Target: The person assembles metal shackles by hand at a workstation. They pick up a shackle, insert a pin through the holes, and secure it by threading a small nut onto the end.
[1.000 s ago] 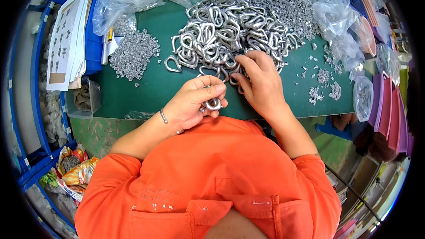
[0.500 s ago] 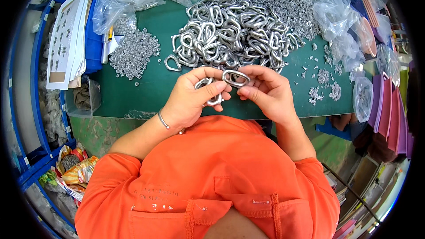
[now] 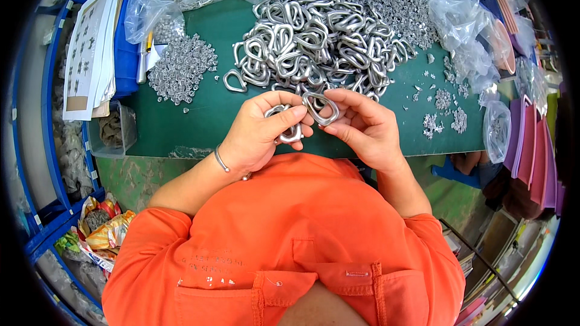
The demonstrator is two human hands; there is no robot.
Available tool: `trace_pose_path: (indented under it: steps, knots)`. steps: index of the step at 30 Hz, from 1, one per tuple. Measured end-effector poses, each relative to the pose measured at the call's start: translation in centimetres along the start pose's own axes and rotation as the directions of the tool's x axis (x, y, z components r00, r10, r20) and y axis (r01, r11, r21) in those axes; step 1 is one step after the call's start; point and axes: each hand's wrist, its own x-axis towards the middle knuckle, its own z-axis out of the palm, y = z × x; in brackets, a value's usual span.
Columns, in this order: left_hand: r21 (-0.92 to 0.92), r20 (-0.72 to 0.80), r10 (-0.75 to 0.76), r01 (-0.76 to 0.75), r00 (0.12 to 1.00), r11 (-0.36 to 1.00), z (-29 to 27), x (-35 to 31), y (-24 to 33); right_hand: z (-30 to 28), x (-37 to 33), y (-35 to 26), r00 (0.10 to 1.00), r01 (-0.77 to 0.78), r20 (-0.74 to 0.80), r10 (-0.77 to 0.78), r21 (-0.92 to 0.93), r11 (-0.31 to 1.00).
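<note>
My left hand (image 3: 258, 122) is closed round one or more silver metal rings (image 3: 292, 133), partly hidden by its thumb and fingers. Between the thumb and fingertips of my right hand (image 3: 365, 122) is a single oval metal ring (image 3: 321, 109), tilted, its left end close to my left fingertips; whether they touch it I cannot tell. Just beyond both hands lies a large heap of similar bent metal rings (image 3: 314, 42). One loose ring (image 3: 234, 81) rests at the heap's left edge on the green tabletop (image 3: 163, 130).
Small clear pieces (image 3: 183, 69) are piled on the left, beside a blue holder (image 3: 127, 48) with papers. A clear plastic bin (image 3: 115, 133) sits at the table's left edge. Plastic bags (image 3: 462, 30) and small metal bits (image 3: 432, 125) lie to the right.
The ring in my right hand has turned from lying nearly level to a steeper tilt, showing more of its opening. My left hand keeps its hold, almost in place.
</note>
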Motion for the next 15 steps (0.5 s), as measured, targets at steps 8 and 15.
trace_pose_path:
  steps: [8,15]
  knots:
    - [0.003,0.030,-0.016,0.016,0.999,1.000,-0.1,0.1,-0.3,-0.5,-0.4,0.1,0.995,-0.089,-0.056,0.083,-0.110,0.990]
    - [-0.195,0.131,-0.302,0.323,0.944,0.926,-0.4,0.7,-0.4,1.0,0.8,-1.7,0.993,0.080,0.113,-0.040,-0.383,0.920]
